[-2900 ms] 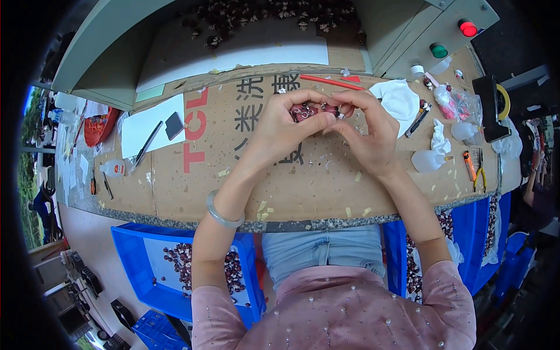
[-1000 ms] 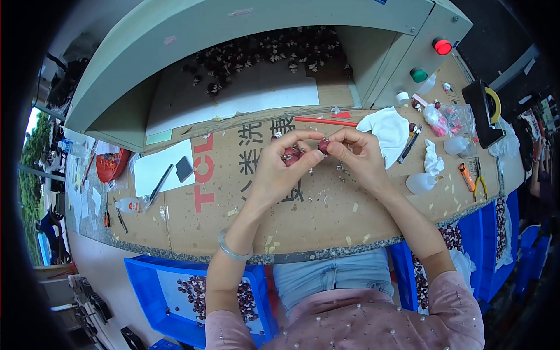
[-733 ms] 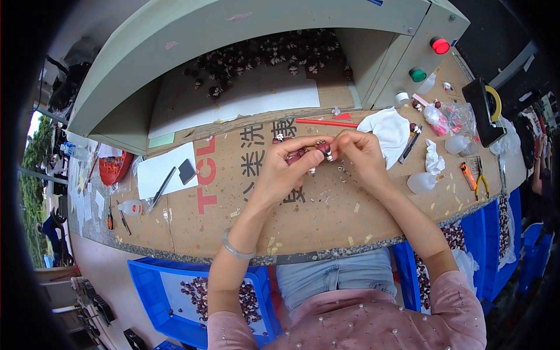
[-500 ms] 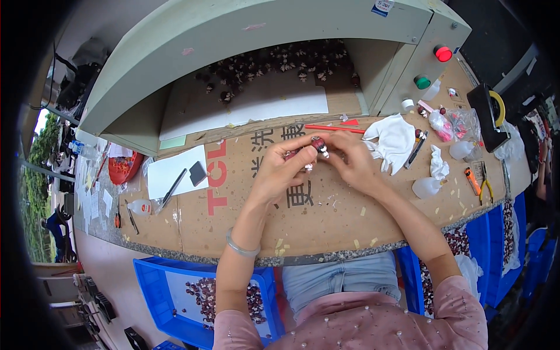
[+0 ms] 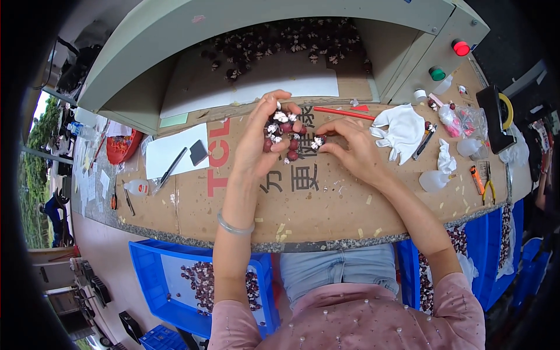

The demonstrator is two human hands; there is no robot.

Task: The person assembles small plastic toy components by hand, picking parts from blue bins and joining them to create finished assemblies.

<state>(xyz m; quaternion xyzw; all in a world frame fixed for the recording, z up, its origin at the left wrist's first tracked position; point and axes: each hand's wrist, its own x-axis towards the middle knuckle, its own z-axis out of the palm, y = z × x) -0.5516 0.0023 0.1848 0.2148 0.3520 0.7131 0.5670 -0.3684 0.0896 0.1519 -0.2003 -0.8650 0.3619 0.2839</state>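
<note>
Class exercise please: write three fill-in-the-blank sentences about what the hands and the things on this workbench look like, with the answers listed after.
1. The left hand holds a cluster of small dark red and ____ pieces.
2. A ____ glove lies beyond the right hand.
3. Below the bench edge stands a ____ bin of dark pieces.

Answers: white; white; blue

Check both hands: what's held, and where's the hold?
Left hand cups a cluster of small dark red and white pieces against its fingers. Right hand pinches one such piece at its fingertips.

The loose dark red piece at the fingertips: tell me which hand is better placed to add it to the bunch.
Probably the right hand: it pinches one piece beside the bunch, while the left hand is full gripping that bunch.
</note>
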